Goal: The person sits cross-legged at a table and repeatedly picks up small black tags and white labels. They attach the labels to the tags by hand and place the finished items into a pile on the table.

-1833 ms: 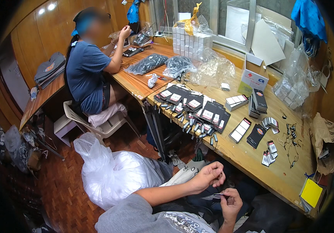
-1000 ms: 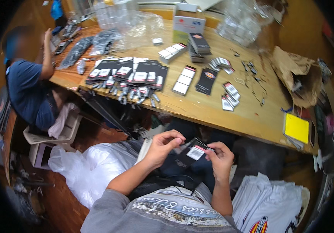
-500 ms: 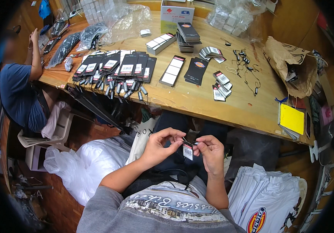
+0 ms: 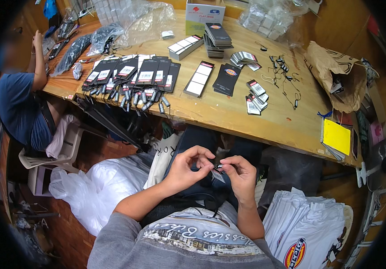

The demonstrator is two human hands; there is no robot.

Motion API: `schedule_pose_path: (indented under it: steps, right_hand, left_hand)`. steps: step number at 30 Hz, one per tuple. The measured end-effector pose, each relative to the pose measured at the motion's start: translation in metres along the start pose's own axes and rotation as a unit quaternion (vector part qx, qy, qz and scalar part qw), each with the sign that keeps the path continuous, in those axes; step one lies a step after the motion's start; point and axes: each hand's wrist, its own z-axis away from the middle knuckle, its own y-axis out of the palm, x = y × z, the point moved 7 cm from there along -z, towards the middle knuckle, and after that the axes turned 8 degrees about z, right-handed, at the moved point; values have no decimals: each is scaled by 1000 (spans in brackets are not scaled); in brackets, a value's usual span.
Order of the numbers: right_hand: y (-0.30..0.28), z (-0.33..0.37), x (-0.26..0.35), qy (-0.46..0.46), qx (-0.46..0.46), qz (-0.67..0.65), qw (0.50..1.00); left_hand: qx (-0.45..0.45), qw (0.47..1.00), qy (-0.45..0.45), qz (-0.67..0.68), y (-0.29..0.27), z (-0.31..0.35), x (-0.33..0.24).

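- The small, flat tag with a pale face hangs between the two hands, above the person's lap and below the edge of the brown wooden table.
- The right hand has its grip closed, thumb against forefinger, on a small black piece at the tag's top.
- The left hand is just beside it, thumb and fingers curled toward the tag; whether its grip pinches anything I cannot tell.
- On the table, black rectangular cards with white labels lie overlapping, small dark oblong fobs along their front edge.
- Right of these lie a long card stack with white panels, a black card with a coloured oval, small labelled tags and tangled black cords.
- Folded white garments lie right of the person; a bulging white plastic bag stands left.
- A seated co-worker in blue is farther left.
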Motion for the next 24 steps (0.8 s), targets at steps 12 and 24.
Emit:
schedule_pose_path:
  steps: [12,24]
  right_hand:
    - [9,0,-6,38,31,-89,995]
    - [12,0,6,47,51,-68,995]
  left_hand:
    - [56,988,-27,141,5,-1,8]
    - [156,985,-7,70,4,-8,10]
